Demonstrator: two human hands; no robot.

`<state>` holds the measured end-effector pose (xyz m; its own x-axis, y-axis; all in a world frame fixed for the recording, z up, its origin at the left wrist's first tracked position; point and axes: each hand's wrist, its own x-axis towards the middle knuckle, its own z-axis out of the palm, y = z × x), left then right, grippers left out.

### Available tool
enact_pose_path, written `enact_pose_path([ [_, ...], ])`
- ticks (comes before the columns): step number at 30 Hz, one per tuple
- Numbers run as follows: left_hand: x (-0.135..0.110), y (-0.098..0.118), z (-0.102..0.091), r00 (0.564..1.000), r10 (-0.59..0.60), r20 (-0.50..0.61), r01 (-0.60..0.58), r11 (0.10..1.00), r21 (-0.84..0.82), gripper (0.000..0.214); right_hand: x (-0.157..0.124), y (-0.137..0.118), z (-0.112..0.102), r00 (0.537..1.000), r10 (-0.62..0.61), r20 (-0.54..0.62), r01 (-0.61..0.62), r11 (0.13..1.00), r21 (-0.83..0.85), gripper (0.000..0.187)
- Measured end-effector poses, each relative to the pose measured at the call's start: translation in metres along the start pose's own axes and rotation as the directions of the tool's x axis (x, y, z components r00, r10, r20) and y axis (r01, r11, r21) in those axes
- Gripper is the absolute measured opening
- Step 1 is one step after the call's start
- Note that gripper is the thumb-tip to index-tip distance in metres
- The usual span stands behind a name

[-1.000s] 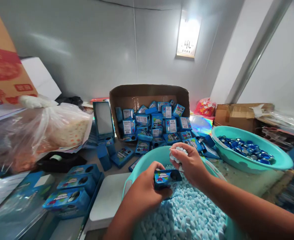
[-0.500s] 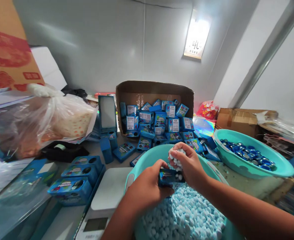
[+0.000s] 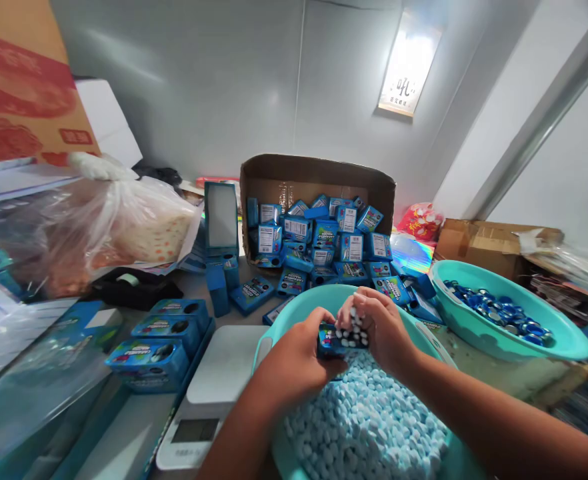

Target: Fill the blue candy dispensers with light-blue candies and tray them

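Over a turquoise basin (image 3: pixel 287 319) my left hand (image 3: pixel 307 350) grips a small blue candy box (image 3: pixel 328 341), its fingers wrapped round the sides. Just above and to the right, my right hand (image 3: pixel 381 327) is closed around a clump of small white candies (image 3: pixel 357 327). Several of these are dropping from the fingers onto the opening of the candy box. A heap of pale candies (image 3: pixel 369 427) fills the basin below both hands. How many candies are inside the held box is hidden.
Left of the basin stands a white scale (image 3: pixel 227 363), beside a tray of blue boxes (image 3: pixel 147 363). A tipped cardboard carton (image 3: pixel 319 167) spills blue candy boxes behind. On the right, another turquoise basin (image 3: pixel 504 280) holds shiny blue pieces. A plastic bag (image 3: pixel 139 220) lies left.
My right hand has tipped over the candy box, and white candies now tumble from it onto the box's opening. The whole view has shifted slightly, so the background appears farther right.
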<state>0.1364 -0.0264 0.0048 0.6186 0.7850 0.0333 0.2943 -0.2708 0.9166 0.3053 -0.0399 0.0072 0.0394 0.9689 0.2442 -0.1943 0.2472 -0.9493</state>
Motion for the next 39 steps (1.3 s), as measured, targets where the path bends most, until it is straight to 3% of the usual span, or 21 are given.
enact_pose_path([
  [4, 0.002, 0.000, -0.001, 0.999, 0.014, -0.034, -0.013, 0.999, 0.045, 0.032, -0.002, -0.002, -0.001, 0.986, -0.123, 0.108, 0.139, 0.978, -0.155, 0.029],
  [6, 0.004, -0.002, -0.001, 0.999, 0.009, -0.053, -0.007, 0.999, 0.043, 0.031, -0.002, -0.004, -0.002, 0.945, -0.220, 0.240, 0.288, 0.909, -0.300, 0.033],
  [9, 0.008, -0.006, 0.001, 0.991, -0.056, -0.118, 0.058, 0.998, 0.014, 0.036, 0.000, -0.009, -0.003, 0.826, -0.346, 0.444, 0.546, 0.687, -0.480, 0.030],
  [11, 0.010, -0.009, 0.002, 0.979, -0.102, -0.175, 0.107, 0.994, 0.019, 0.040, 0.003, -0.012, -0.006, 0.774, -0.382, 0.506, 0.632, 0.515, -0.578, 0.027],
  [15, 0.011, -0.010, 0.003, 0.970, -0.112, -0.217, 0.127, 0.990, 0.056, 0.037, 0.007, -0.016, -0.019, 0.785, -0.335, 0.521, 0.610, 0.269, -0.746, 0.038],
  [17, 0.011, -0.009, 0.003, 0.968, -0.116, -0.224, 0.135, 0.989, 0.068, 0.036, 0.007, -0.016, -0.024, 0.806, -0.340, 0.484, 0.567, 0.214, -0.795, 0.040],
  [20, 0.011, -0.008, 0.002, 0.957, -0.127, -0.259, 0.148, 0.987, 0.061, 0.038, 0.006, -0.018, -0.026, 0.849, -0.352, 0.396, 0.503, 0.302, -0.810, 0.027],
  [22, 0.012, -0.007, 0.002, 0.951, -0.130, -0.281, 0.145, 0.989, 0.035, 0.040, 0.006, -0.019, -0.025, 0.867, -0.300, 0.398, 0.492, 0.385, -0.781, 0.015],
  [24, 0.013, -0.007, 0.002, 0.944, -0.125, -0.305, 0.132, 0.991, 0.000, 0.040, 0.006, -0.018, -0.023, 0.870, -0.242, 0.430, 0.493, 0.453, -0.743, 0.015],
  [26, 0.013, -0.006, 0.003, 0.920, -0.131, -0.369, 0.135, 0.991, -0.015, 0.041, 0.007, -0.014, -0.023, 0.890, -0.243, 0.387, 0.455, 0.543, -0.706, 0.018],
  [28, 0.010, -0.004, 0.001, 0.861, -0.124, -0.493, 0.132, 0.991, -0.018, 0.044, 0.008, -0.005, -0.023, 0.938, -0.266, 0.223, 0.345, 0.664, -0.663, 0.022],
  [30, 0.004, 0.000, -0.005, 0.774, -0.064, -0.630, 0.075, 0.997, -0.010, 0.046, 0.009, 0.004, -0.022, 0.976, -0.205, 0.075, 0.207, 0.758, -0.618, 0.029],
  [32, -0.006, 0.004, -0.019, 0.676, 0.031, -0.736, -0.016, 1.000, 0.027, 0.047, 0.007, 0.009, -0.017, 0.996, -0.037, 0.077, 0.079, 0.744, -0.664, 0.037],
  [33, -0.012, 0.006, -0.029, 0.632, 0.066, -0.772, -0.042, 0.998, 0.051, 0.048, 0.005, 0.010, -0.013, 0.987, 0.084, 0.139, 0.045, 0.682, -0.730, 0.041],
  [34, -0.019, 0.006, -0.040, 0.596, 0.084, -0.799, -0.051, 0.996, 0.067, 0.049, 0.002, 0.010, -0.007, 0.951, 0.222, 0.213, 0.044, 0.585, -0.810, 0.047],
  [35, -0.025, 0.006, -0.052, 0.579, 0.083, -0.811, -0.040, 0.996, 0.073, 0.052, 0.000, 0.010, 0.000, 0.885, 0.370, 0.283, 0.085, 0.470, -0.879, 0.054],
  [36, -0.031, 0.004, -0.063, 0.588, 0.067, -0.806, -0.013, 0.997, 0.073, 0.054, -0.003, 0.009, 0.008, 0.798, 0.502, 0.333, 0.161, 0.355, -0.921, 0.065],
  [38, -0.043, -0.004, -0.083, 0.681, 0.002, -0.732, 0.079, 0.994, 0.076, 0.057, -0.005, 0.010, 0.023, 0.645, 0.663, 0.380, 0.345, 0.191, -0.919, 0.087],
  [39, -0.048, -0.010, -0.089, 0.734, -0.039, -0.678, 0.133, 0.987, 0.086, 0.057, -0.004, 0.012, 0.029, 0.613, 0.684, 0.396, 0.415, 0.147, -0.898, 0.095],
])
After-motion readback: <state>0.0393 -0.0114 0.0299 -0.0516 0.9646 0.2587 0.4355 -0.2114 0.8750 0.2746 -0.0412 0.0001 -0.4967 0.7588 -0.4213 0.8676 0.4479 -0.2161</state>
